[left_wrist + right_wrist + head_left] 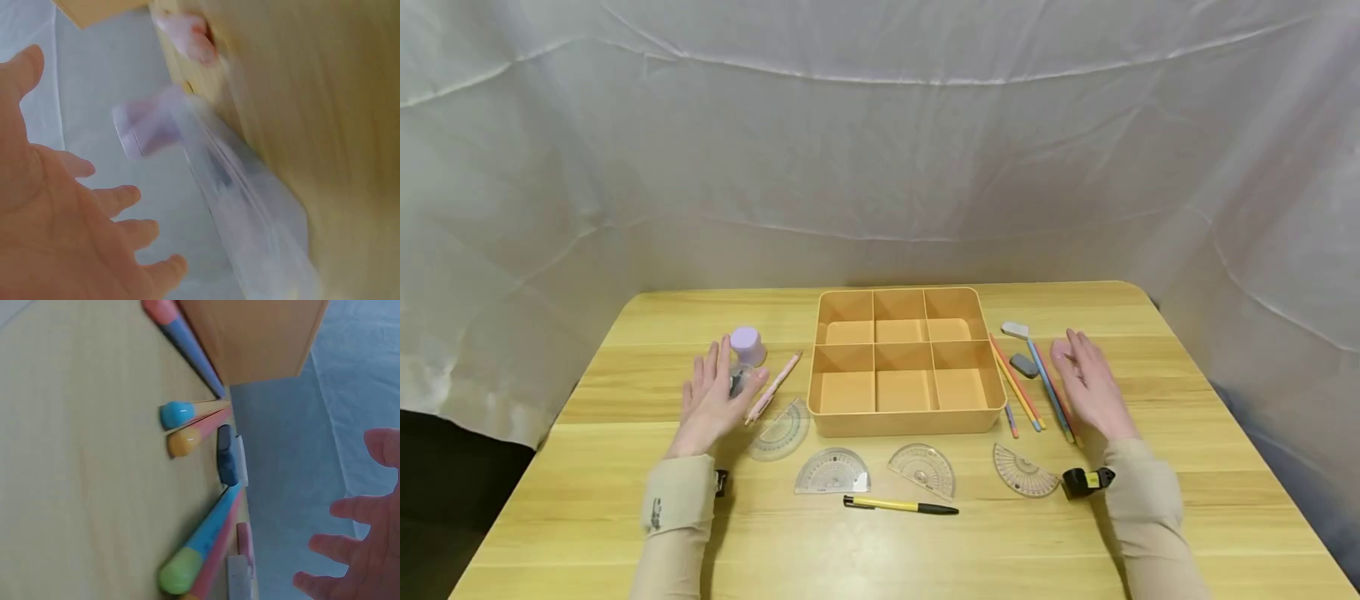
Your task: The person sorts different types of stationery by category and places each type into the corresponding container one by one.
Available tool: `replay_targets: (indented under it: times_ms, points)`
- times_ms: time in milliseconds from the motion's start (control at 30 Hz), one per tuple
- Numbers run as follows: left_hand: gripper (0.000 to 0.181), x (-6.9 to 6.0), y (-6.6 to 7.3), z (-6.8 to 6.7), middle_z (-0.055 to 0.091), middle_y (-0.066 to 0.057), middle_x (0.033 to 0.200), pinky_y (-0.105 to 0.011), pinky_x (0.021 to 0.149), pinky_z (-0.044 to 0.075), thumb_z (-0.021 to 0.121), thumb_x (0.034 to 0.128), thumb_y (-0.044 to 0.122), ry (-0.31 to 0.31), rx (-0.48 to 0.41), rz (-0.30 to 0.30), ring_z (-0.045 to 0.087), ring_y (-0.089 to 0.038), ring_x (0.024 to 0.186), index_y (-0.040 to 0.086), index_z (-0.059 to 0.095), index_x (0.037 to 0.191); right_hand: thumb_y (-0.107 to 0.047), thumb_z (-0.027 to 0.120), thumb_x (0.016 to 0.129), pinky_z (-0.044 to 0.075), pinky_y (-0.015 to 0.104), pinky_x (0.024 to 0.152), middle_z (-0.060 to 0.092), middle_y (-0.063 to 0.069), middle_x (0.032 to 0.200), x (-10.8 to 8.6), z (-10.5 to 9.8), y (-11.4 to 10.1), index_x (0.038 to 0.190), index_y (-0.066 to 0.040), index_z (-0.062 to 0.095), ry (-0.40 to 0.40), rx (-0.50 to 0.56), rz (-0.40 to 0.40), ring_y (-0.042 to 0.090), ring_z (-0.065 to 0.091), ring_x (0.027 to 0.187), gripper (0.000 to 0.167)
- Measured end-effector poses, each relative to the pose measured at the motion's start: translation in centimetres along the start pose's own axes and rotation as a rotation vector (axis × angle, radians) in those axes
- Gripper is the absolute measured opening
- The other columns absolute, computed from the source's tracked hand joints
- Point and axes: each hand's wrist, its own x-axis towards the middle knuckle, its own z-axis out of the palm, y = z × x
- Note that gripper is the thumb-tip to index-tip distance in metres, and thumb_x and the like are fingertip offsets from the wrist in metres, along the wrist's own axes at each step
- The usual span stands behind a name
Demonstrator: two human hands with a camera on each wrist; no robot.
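My left hand [711, 404] hovers with straight, spread fingers above the table's left side, holding nothing. Beside its fingertips are a lavender cylinder [747, 345], also blurred in the left wrist view, and a clear object [741, 377] partly hidden by the hand. To their right lies a pink pen [773, 388]. My right hand [1093, 392] is likewise extended and holds nothing, close to a pink eraser [1062, 347] and several coloured pencils [199, 540]. A dark eraser [226, 453] and a white eraser [1015, 330] lie near the pencils.
A tan box [906, 423] divided into several compartments stands mid-table. In front are several clear protractors [832, 472] and a yellow and black pen [898, 505]. White cloth [910, 167] hangs behind the wooden table [775, 550].
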Motion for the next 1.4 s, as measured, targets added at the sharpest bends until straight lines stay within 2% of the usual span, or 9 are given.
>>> replay_targets:
  times_ms: [100, 267, 367, 467, 767, 967, 1133, 1267, 1400]
  points:
    - [0.092, 0.0, 0.6, 0.2, -0.009, -0.025, 0.168, -0.074, 0.119, -0.005, 0.036, 0.1018, 0.062, 0.002, -0.011, 0.055, -0.009, -0.054, 0.153, 0.012, -0.013, 0.161, -0.044, 0.026, 0.11, 0.013, 0.075, 0.118, 0.01, 0.034, 0.164, 0.3, -0.5, -0.2, 0.161, 0.0, 0.01, -0.019, 0.053, -0.016, 0.057, 0.01, 0.15, 0.07]
    - [0.088, -0.3, 1.6, 0.7, -0.008, -0.022, 0.169, -0.072, 0.121, -0.002, 0.036, 0.1034, 0.059, -0.002, -0.023, 0.135, -0.007, -0.052, 0.153, 0.011, -0.009, 0.162, -0.044, 0.024, 0.11, 0.024, 0.074, 0.114, 0.028, 0.036, 0.158, 0.8, -1.3, -0.8, 0.162, -0.003, 0.009, -0.058, 0.097, -0.008, 0.059, 0.037, 0.138, 0.068]
    - [0.086, -0.7, 2.2, 1.2, -0.006, -0.021, 0.169, -0.069, 0.123, -0.003, 0.038, 0.1044, 0.053, 0.003, -0.074, 0.19, -0.007, -0.049, 0.155, 0.008, -0.006, 0.162, -0.046, 0.022, 0.109, 0.025, 0.074, 0.113, 0.034, 0.036, 0.156, 1.2, -1.8, -1.1, 0.163, -0.007, 0.009, -0.09, 0.117, 0.009, 0.059, 0.038, 0.137, 0.068]
    - [0.084, -1.0, 2.8, 1.7, -0.005, -0.021, 0.169, -0.068, 0.124, -0.003, 0.041, 0.1048, 0.048, 0.005, -0.123, 0.234, -0.007, -0.048, 0.155, 0.005, -0.003, 0.162, -0.046, 0.022, 0.109, 0.024, 0.074, 0.114, 0.032, 0.035, 0.157, 1.5, -2.2, -1.4, 0.163, -0.007, 0.012, -0.112, 0.141, 0.011, 0.057, 0.033, 0.142, 0.067]
    - [0.081, -2.0, 5.7, 3.1, 0.001, -0.018, 0.17, -0.066, 0.125, 0.002, 0.044, 0.1052, 0.044, -0.019, -0.179, 0.33, -0.002, -0.044, 0.157, 0.005, 0.003, 0.162, -0.036, 0.036, 0.11, 0.041, 0.064, 0.109, 0.032, 0.032, 0.159, 2.6, -3.3, -2.8, 0.158, 0.001, 0.025, -0.157, 0.187, -0.09, 0.053, 0.048, 0.133, 0.062]
    - [0.084, -2.4, 7.9, 4.2, -0.001, -0.013, 0.171, -0.061, 0.127, 0.002, 0.046, 0.1038, 0.048, -0.039, -0.154, 0.368, -0.004, -0.037, 0.158, 0.008, 0.001, 0.163, -0.031, 0.048, 0.107, 0.038, 0.066, 0.112, 0.039, 0.031, 0.155, 4.0, -3.6, -3.6, 0.152, 0.003, 0.037, -0.192, 0.089, -0.137, 0.052, 0.041, 0.138, 0.058]
    - [0.089, -2.1, 9.3, 5.0, 0.001, -0.012, 0.171, -0.057, 0.128, 0.004, 0.052, 0.1007, 0.05, 0.016, -0.101, 0.386, 0.001, -0.034, 0.159, 0.007, 0.004, 0.163, -0.02, 0.055, 0.104, 0.041, 0.066, 0.108, 0.049, 0.032, 0.146, 6.4, -3.3, -3.2, 0.141, 0.006, 0.05, -0.246, -0.064, -0.177, 0.053, 0.047, 0.132, 0.046]
    - [0.093, -1.8, 9.8, 5.8, 0.001, -0.014, 0.171, -0.059, 0.128, 0.006, 0.053, 0.0994, 0.053, 0.047, -0.029, 0.397, 0.002, -0.033, 0.159, 0.006, 0.004, 0.162, -0.016, 0.058, 0.101, 0.045, 0.065, 0.103, 0.056, 0.033, 0.137, 8.4, -3.1, -2.7, 0.13, 0.005, 0.059, -0.285, -0.189, -0.183, 0.052, 0.053, 0.124, 0.036]
    - [0.096, -1.8, 9.9, 6.3, -0.002, -0.012, 0.171, -0.058, 0.129, 0.005, 0.053, 0.0985, 0.055, 0.025, 0.002, 0.382, 0.0, -0.03, 0.159, 0.005, 0.001, 0.162, -0.015, 0.06, 0.098, 0.046, 0.062, 0.098, 0.06, 0.032, 0.13, 9.9, -2.6, -2.6, 0.12, 0.003, 0.064, -0.32, -0.252, -0.18, 0.048, 0.056, 0.117, 0.028]
